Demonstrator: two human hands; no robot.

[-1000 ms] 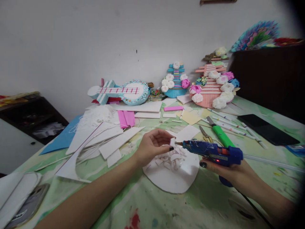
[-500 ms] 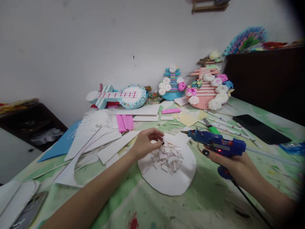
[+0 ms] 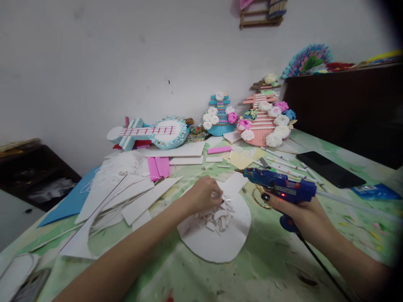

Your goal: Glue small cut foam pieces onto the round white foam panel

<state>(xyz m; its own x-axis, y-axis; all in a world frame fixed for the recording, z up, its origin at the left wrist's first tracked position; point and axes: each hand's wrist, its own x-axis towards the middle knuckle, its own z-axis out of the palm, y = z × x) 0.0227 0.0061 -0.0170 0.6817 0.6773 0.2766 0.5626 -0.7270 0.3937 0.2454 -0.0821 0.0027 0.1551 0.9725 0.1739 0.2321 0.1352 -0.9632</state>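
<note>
My right hand (image 3: 304, 214) is wrapped round a blue hot glue gun (image 3: 278, 184). Its nozzle points left, its small red light is lit, and a clear glue stick (image 3: 352, 203) sticks out of the back. Down at a heap of small white and pale pink cut scraps (image 3: 217, 220), my left hand (image 3: 206, 195) has its fingers curled together; what lies between them is hidden. Beneath the heap is a white rounded board (image 3: 220, 247) lying flat on the table.
Markers (image 3: 288, 167), a black phone (image 3: 330, 169) and a gold ring-shaped band (image 3: 260, 197) lie to the right. White sheets (image 3: 141, 205) and pink paper (image 3: 158, 167) spread leftward. Along the wall stand a blue toy guitar (image 3: 170, 132) and flower-trimmed craft instruments (image 3: 260, 121).
My left hand has come down from above the heap into it; the small white piece at its fingertips no longer shows. The glue gun stays in my right hand. The view has shifted slightly.
</note>
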